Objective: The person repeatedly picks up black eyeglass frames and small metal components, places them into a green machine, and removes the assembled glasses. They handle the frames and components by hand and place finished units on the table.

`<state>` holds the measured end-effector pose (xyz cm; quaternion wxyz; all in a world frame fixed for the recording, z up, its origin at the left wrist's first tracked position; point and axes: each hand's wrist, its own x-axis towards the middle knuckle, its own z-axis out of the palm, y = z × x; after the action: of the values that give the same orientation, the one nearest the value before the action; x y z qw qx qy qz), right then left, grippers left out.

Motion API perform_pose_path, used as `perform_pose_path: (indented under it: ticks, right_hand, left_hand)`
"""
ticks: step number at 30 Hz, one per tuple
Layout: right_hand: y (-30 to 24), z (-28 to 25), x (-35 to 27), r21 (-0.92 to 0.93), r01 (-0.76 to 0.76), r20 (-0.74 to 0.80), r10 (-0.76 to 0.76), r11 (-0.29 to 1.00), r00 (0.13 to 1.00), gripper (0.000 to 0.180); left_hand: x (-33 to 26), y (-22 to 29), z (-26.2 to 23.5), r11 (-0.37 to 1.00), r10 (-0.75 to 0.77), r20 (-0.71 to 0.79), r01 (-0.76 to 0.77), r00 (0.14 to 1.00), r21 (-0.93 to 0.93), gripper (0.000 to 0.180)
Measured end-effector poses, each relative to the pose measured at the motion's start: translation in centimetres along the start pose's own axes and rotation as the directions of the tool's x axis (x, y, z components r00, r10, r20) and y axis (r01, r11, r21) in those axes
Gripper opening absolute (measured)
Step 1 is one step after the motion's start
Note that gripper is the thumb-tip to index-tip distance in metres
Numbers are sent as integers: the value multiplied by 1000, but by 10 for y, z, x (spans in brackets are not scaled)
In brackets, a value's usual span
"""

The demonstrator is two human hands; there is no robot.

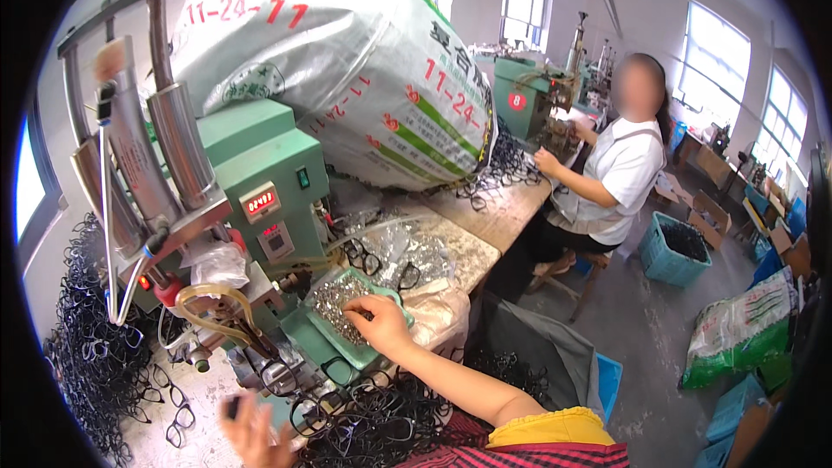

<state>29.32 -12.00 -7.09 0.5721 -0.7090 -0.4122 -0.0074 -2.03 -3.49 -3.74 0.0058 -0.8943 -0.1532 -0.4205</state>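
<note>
Fingers of the right hand bunch together over small metal parts in the green tray, grip hidden; the blurred left hand spreads loosely, hold unclear. Best pinch single pieces lightly.

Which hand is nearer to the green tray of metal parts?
Right. The right hand is over the green tray, at its metal parts; the left hand is farther off, to its lower left.

White walls, bright paned windows, grey floor
</note>
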Motion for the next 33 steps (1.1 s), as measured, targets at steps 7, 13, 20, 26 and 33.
perform_pose_path:
  ticks: [7, 13, 20, 26, 33]
  right_hand:
    - [3, -6, -8, 151, -155, 94, 142, 976, 985, 21]
    - [10, -6, 3, 132, -90, 57, 84, 987, 995, 15]
    - [27, -54, -28, 10, -113, -57, 113, 994, 992, 13]
    - [-31, -71, -39, 287, -221, 39, 219, 932, 975, 13]
    - [-80, 28, 11, 425, -5, 207, -92, 905, 974, 29]
  left_hand:
    - [-63, -205, -81, 712, -629, 30, 560, 777, 423, 45]
    - [-62, -256, -38, 626, -702, 48, 583, 711, 518, 54]
    - [-119, -213, 4, 613, -691, -91, 648, 717, 451, 19]
    - [-18, -105, -37, 608, -769, -123, 657, 628, -446, 25]
    - [29, -31, -5, 373, -761, 113, 574, 638, -729, 24]
